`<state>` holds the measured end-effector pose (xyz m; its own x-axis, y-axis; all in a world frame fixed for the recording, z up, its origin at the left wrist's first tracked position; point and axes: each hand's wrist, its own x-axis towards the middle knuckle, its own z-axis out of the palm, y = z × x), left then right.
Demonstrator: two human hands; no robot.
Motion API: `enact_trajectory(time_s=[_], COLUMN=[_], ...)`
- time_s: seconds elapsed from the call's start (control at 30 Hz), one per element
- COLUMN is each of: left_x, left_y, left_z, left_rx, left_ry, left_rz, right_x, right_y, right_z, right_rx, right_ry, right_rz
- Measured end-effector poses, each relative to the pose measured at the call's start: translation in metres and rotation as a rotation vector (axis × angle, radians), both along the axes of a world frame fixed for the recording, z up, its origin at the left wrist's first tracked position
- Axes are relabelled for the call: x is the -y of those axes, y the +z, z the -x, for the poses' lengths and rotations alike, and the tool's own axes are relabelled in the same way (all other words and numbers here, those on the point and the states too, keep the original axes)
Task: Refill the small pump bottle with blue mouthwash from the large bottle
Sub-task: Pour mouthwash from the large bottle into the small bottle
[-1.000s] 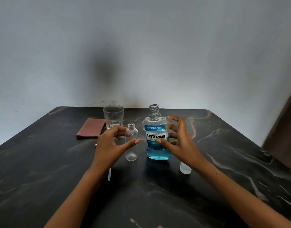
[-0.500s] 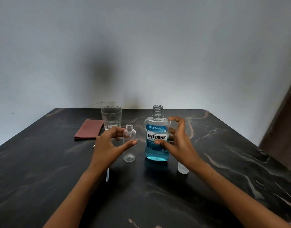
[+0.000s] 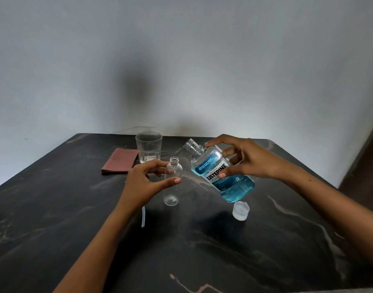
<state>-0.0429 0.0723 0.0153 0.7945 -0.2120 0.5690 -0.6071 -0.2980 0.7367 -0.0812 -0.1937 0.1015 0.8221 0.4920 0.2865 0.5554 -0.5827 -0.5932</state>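
Observation:
The small clear bottle point(image 3: 172, 182) stands upright on the dark marble table point(image 3: 75, 218), uncapped and empty-looking. My left hand point(image 3: 146, 182) grips it between thumb and fingers. My right hand point(image 3: 246, 159) holds the large mouthwash bottle point(image 3: 221, 174), lifted off the table and tilted left. Its open neck points up and left, above and to the right of the small bottle's mouth. Blue liquid fills its lower part. No liquid is flowing.
A white cap point(image 3: 240, 210) lies under the tilted bottle. A clear tube point(image 3: 142, 216) lies by my left wrist. An empty drinking glass point(image 3: 148, 147) and a folded reddish cloth point(image 3: 120, 160) sit behind my left hand.
My right hand has closed on the large bottle, lifted it off the table and tilted its neck to the left. My left hand has kept its hold on the small bottle.

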Motion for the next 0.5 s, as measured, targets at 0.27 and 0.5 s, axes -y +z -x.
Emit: enact_trajectory(time_s=[0.27,0.5], left_x=[-0.001,-0.004], left_y=[0.001,-0.001], left_z=[0.001,0.001], left_rx=[-0.039,-0.043], left_ry=[-0.005,-0.015], left_rz=[0.025,0.021], right_x=[0.001,-0.001], right_y=[0.007,0.013], right_z=[-0.008,-0.01], right_rx=[-0.046,-0.032], right_ry=[0.091,0.082], right_rz=[0.018,0.126])
